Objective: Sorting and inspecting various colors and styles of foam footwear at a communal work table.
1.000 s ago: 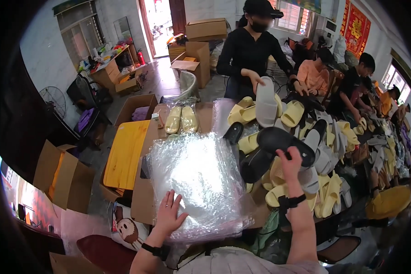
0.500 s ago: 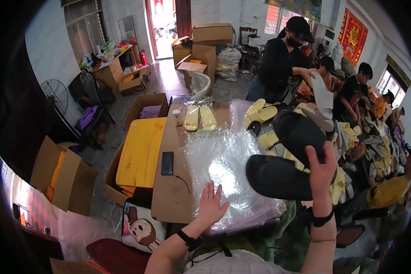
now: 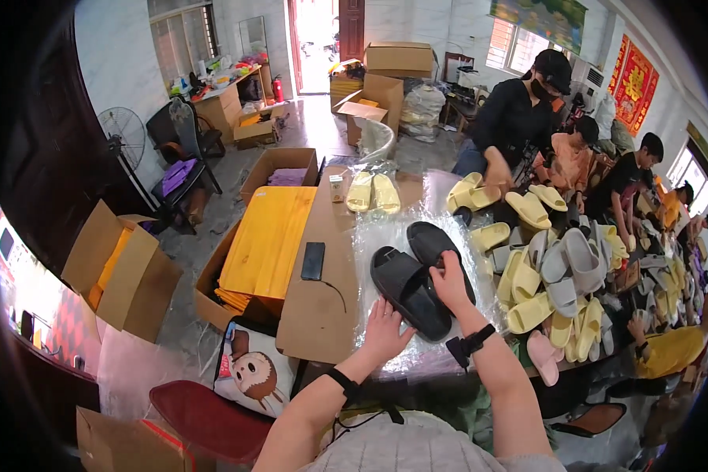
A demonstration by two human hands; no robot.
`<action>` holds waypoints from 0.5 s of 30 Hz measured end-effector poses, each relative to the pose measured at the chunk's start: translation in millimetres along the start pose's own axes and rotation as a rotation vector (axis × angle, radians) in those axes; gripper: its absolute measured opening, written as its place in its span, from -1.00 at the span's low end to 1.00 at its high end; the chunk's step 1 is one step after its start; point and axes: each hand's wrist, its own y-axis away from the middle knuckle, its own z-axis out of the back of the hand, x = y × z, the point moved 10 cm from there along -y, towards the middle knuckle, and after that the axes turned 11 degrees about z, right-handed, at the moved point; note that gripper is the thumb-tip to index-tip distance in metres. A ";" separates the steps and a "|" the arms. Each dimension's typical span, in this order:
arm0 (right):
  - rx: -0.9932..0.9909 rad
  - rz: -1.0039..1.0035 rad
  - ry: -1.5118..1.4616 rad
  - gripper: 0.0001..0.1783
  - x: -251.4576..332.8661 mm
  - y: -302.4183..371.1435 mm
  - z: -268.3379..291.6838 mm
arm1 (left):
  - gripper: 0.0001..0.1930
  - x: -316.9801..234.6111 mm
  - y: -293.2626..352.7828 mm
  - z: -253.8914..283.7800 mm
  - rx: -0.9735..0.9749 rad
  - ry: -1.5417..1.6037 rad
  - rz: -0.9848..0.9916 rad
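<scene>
A pair of black slide slippers (image 3: 405,282) rests, tilted side by side, over a stack of clear plastic bags (image 3: 367,240). My right hand (image 3: 450,285) grips the pair where the two slippers meet, its fingers partly hidden between them. Beside the near edge of the left slipper, my left hand (image 3: 385,332) lies on the plastic with fingers stretched out and thumb apart. Whether its fingertips touch the slipper I cannot tell. A wrapped pair of pale yellow slippers (image 3: 372,192) sits at the far end of the table.
A cardboard-covered table part (image 3: 311,322) carries a black phone (image 3: 313,260). Yellow packing bags (image 3: 267,244) fill a carton on the left. Yellow and grey slippers (image 3: 572,263) pile up on the right. Across the table a co-worker in black (image 3: 511,118) reaches toward yellow slippers.
My right hand has brought the black slippers left and down onto the plastic. My left hand has shifted slightly right beside them. The co-worker has let go of the pale slippers.
</scene>
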 end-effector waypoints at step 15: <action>0.262 0.139 0.549 -0.60 -32.6 12.2 -23.9 | -0.28 -5.5 -4.4 -7.2 0.077 -0.041 0.043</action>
